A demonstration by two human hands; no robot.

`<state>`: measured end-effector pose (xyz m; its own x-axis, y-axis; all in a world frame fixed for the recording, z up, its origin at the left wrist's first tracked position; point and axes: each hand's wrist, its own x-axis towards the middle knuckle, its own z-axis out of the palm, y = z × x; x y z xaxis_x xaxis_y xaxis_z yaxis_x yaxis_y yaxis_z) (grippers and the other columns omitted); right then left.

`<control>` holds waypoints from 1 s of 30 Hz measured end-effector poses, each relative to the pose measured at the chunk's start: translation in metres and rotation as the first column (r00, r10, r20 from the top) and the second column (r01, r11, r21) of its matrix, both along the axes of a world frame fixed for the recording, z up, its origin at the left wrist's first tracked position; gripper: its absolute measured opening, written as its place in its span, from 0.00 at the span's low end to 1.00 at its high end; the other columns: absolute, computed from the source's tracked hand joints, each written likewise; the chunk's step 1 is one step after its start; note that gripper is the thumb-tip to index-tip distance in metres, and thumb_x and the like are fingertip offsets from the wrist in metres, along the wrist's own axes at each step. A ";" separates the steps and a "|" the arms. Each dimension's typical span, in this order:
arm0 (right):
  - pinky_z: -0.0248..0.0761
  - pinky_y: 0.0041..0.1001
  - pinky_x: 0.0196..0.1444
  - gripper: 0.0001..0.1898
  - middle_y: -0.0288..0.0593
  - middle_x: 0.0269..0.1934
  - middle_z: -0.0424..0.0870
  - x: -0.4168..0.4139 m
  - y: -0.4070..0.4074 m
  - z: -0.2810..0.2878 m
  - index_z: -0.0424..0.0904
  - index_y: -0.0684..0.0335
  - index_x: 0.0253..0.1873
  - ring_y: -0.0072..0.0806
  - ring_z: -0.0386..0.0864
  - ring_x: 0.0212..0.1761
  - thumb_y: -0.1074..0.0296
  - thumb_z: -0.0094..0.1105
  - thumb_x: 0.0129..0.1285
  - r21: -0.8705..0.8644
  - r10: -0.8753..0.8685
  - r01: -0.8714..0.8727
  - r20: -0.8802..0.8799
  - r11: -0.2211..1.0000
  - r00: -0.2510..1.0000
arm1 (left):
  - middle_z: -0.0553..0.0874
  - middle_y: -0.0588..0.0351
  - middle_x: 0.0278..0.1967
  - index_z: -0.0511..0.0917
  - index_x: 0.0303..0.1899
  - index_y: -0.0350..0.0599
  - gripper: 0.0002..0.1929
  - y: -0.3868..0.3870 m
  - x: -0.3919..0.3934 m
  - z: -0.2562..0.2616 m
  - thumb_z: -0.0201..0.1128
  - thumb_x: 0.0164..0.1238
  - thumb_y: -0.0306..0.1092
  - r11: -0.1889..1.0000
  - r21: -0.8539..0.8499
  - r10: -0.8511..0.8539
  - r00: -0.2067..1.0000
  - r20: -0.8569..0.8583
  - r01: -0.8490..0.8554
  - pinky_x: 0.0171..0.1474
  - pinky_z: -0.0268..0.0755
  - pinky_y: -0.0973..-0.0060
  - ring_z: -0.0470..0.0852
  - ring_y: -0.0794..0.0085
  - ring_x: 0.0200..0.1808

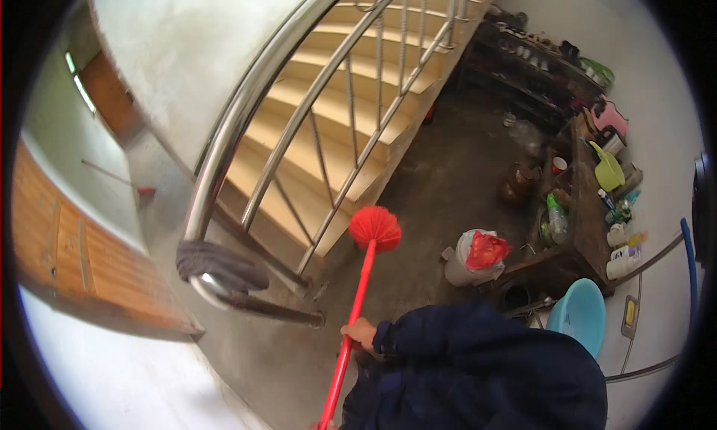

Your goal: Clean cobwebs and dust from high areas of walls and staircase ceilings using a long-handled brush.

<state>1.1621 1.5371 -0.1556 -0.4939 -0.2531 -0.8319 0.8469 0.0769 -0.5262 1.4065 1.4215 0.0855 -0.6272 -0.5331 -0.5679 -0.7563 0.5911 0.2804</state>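
Observation:
A long red pole (341, 366) runs up from the bottom edge, tipped with a round red bristle head (375, 228) like a cobweb brush. My right hand (360, 333) grips the pole partway along, its arm in a dark blue sleeve (442, 335). At the bottom edge my left hand (328, 426) is mostly cut off, its fingers around the lower pole. In the picture the bristles overlap the foot of the staircase (313, 172); whether they touch anything I cannot tell.
A steel handrail (246, 99) with a dark cloth (221, 266) around its end flanks the stairs. Right of the brush stands a white bucket (456, 270) with a red bag (486, 250). Beyond are a cluttered wooden bench (588, 228), a blue basin (580, 312) and a shoe rack (515, 66).

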 end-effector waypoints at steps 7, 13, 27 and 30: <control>0.79 0.34 0.27 0.07 0.44 0.30 0.83 -0.020 0.016 0.050 0.76 0.64 0.38 0.33 0.82 0.28 0.67 0.62 0.62 -0.276 -0.047 0.089 0.153 0.957 0.987 | 0.85 0.39 0.40 0.81 0.47 0.47 0.17 0.034 -0.113 0.034 0.59 0.69 0.49 0.909 -0.183 -0.401 0.907 -0.130 0.375 0.44 0.76 0.57 0.84 0.45 0.42; 0.73 0.28 0.22 0.08 0.45 0.29 0.83 -0.054 0.059 0.067 0.75 0.66 0.38 0.30 0.78 0.22 0.67 0.58 0.65 -0.392 -0.249 0.290 0.154 0.873 0.956 | 0.85 0.40 0.38 0.80 0.48 0.40 0.13 0.084 -0.171 0.050 0.65 0.65 0.36 0.722 -0.074 -0.537 0.489 -0.687 0.688 0.45 0.76 0.61 0.85 0.49 0.40; 0.71 0.27 0.19 0.14 0.41 0.22 0.79 -0.072 0.093 0.092 0.76 0.65 0.36 0.28 0.78 0.20 0.58 0.56 0.68 -0.367 -0.529 0.552 0.170 0.749 0.831 | 0.86 0.48 0.40 0.75 0.55 0.36 0.21 0.077 -0.244 -0.032 0.60 0.71 0.43 0.756 0.386 0.062 0.530 -0.846 0.528 0.58 0.72 0.64 0.83 0.60 0.47; 0.70 0.24 0.22 0.17 0.37 0.29 0.80 -0.067 0.089 0.101 0.75 0.61 0.38 0.23 0.78 0.24 0.50 0.57 0.69 -0.507 -0.306 0.321 0.115 0.800 0.945 | 0.84 0.50 0.37 0.74 0.47 0.37 0.14 0.065 -0.264 -0.014 0.58 0.73 0.39 0.644 0.470 0.184 0.475 -0.861 0.604 0.59 0.71 0.61 0.83 0.61 0.46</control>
